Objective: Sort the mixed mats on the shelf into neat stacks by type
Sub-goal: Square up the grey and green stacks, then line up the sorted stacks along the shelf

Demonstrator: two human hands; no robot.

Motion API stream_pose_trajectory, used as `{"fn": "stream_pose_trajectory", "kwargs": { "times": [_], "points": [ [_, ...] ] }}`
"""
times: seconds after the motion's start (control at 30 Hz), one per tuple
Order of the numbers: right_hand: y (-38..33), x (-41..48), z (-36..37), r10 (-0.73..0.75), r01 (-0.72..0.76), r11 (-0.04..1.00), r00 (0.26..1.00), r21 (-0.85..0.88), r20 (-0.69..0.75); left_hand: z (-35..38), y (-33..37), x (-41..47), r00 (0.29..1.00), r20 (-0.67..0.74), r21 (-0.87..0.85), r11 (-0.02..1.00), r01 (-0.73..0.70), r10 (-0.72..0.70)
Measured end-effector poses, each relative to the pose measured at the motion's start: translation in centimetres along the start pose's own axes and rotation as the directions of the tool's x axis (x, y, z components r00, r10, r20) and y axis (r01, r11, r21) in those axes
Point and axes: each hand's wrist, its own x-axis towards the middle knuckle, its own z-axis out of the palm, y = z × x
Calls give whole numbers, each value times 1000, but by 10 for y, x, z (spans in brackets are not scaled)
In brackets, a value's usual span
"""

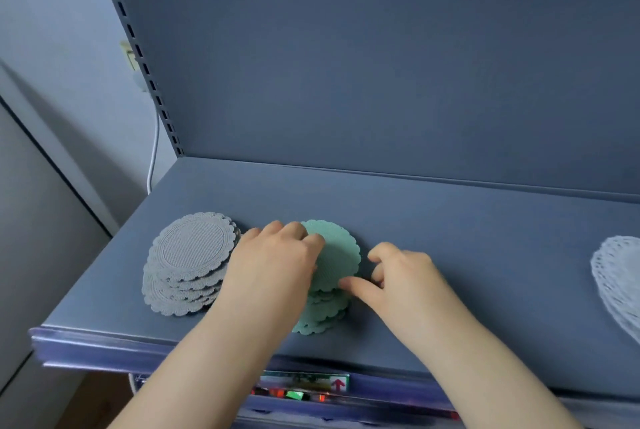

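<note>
Blue-grey metal shelf (450, 221) under both hands. White lace mat (620, 276) well right of right hand (405, 279). Grey scalloped round mat stack (194, 255) just left of left hand (273, 266). Green scalloped round mat stack (339, 255) between the hands: left fingers curl over the top mat, right thumb touches its edge, grip unclear.

Pale wall (52, 13) at left, with socket (130, 56) and white cable (154, 151); brown floor (93, 401) below; cool light.
</note>
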Motion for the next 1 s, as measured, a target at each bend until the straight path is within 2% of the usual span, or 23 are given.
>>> {"fn": "stream_pose_trajectory", "kwargs": {
  "times": [0.1, 0.2, 0.33, 0.6, 0.8, 0.87, 1.0],
  "points": [
    [26, -17, -18, -98, 99, 995, 994, 2, -46, -2, 26, -3, 986, -114, -57, 990, -128, 121],
    [59, -41, -40, -176, 174, 984, 983, -41, -57, -7, 67, -1, 961, -125, -143, 954, -263, 246],
    [114, -92, -67, -178, 174, 984, 974, -44, -139, -6, 136, -9, 911, -122, -199, 889, -412, 395],
    [249, -223, -97, -27, 34, 999, 967, 21, -252, 5, 303, -58, 865, -80, -283, 821, -497, 496],
    [333, -306, -96, 145, -141, 989, 979, 37, -146, 29, 408, -106, 795, -15, -350, 741, -573, 607],
    [354, -326, -92, 189, -185, 982, 975, 48, -120, 36, 433, -116, 794, 34, -369, 746, -554, 607],
    [390, -346, -92, 252, -244, 967, 962, 76, -109, 50, 466, -122, 802, 12, -337, 757, -559, 597]
  ]
}}
